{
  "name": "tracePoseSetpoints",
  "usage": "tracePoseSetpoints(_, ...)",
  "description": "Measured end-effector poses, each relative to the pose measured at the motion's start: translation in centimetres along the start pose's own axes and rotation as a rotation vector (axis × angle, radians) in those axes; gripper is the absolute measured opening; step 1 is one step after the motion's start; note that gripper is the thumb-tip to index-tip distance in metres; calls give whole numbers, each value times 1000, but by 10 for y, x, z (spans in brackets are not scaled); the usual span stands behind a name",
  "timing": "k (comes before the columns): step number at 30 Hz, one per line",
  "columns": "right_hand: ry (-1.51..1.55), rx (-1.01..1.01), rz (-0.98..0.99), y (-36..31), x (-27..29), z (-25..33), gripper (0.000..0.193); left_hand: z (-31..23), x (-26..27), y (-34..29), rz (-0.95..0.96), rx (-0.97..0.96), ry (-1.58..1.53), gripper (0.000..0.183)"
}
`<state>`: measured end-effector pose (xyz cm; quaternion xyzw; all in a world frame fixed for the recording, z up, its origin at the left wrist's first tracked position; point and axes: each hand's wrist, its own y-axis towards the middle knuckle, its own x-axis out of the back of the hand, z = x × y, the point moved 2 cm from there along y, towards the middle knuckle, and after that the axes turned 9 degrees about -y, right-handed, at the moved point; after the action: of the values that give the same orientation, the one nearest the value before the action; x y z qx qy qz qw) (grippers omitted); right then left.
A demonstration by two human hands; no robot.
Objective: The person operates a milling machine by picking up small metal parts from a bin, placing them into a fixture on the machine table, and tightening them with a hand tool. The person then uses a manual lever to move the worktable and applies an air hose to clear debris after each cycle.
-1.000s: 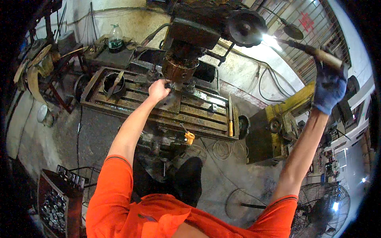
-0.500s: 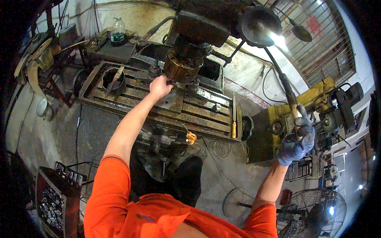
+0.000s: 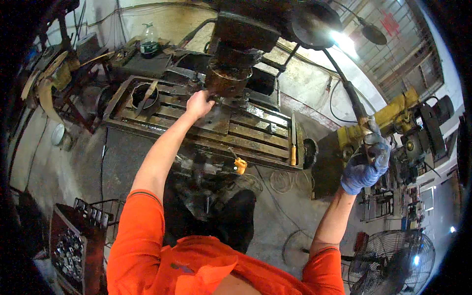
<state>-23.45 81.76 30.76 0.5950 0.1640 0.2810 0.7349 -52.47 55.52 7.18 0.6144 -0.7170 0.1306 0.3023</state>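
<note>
Lever (image 3: 348,88), right of the spindle (image 3: 228,80), looks stiff and solid, best held at its end, where the right hand (image 3: 366,166) wraps its grip; left hand (image 3: 199,104) is by the spindle, grip impossible to tell.

Grey floor (image 3: 269,228); stained pale wall (image 3: 179,20); barred window (image 3: 405,46); bright light (image 3: 345,43).

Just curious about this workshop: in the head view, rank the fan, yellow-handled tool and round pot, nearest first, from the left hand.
1. Round pot, left of the left hand.
2. Yellow-handled tool, right end of table.
3. Fan, far lower right.
</note>
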Motion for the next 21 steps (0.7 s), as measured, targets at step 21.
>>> tracePoseSetpoints(21, 28, 10, -8, 13, 3, 1, 35, 100, 186, -99, -444, -307, 533, 18)
